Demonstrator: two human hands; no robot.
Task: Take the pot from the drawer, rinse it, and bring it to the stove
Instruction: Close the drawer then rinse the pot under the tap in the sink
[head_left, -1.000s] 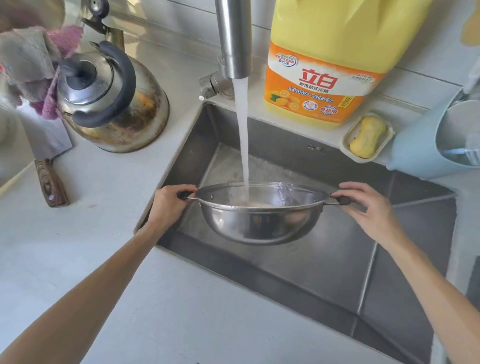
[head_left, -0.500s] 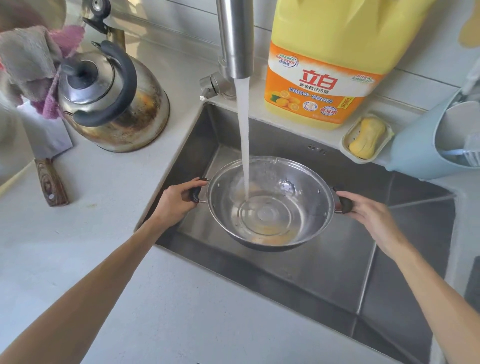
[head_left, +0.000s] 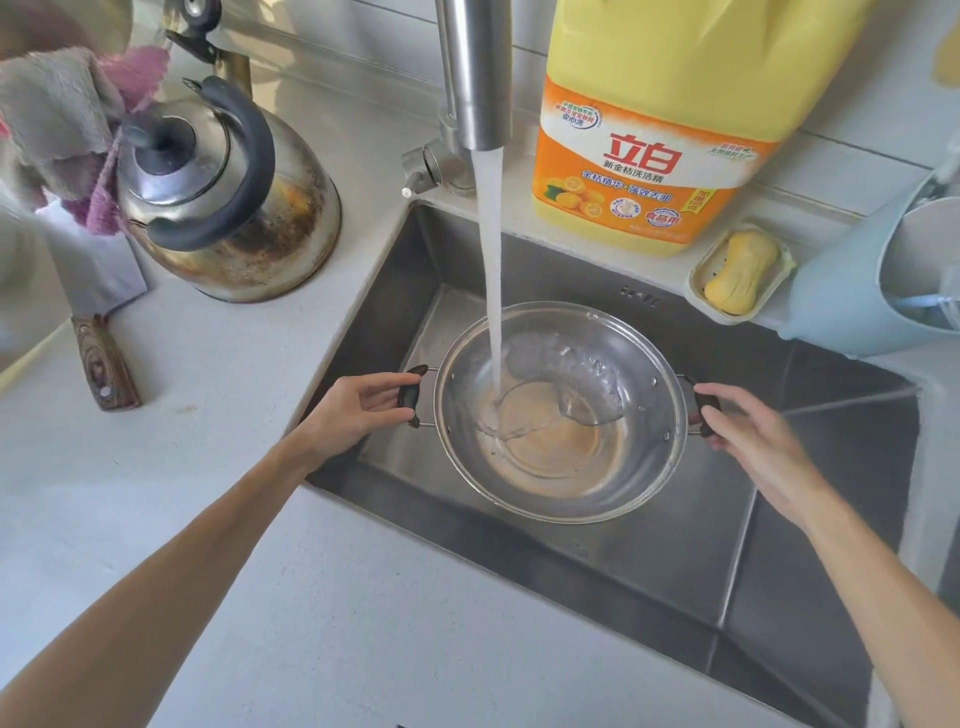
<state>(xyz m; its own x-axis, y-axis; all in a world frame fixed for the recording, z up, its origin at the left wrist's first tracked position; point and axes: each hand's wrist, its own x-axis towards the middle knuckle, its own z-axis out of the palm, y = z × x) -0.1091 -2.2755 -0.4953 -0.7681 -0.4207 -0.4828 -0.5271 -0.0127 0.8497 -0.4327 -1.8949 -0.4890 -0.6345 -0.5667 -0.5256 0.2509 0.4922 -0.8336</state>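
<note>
Both forearms bare, extended forward and converging. Left hand (head_left: 358, 410): fingers curled around a side handle of the pot (head_left: 558, 415), thumb on top. Right hand (head_left: 753, 436): fingertips on the opposite handle, palm turned inward, wrist slightly bent

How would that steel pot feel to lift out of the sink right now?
The pot looks like thin rigid steel, so probably light and stiff. Water is pooling inside, so it would likely slosh and add some weight. Wet metal may be slippery, though the left hand and right hand grip dark handles.
</note>
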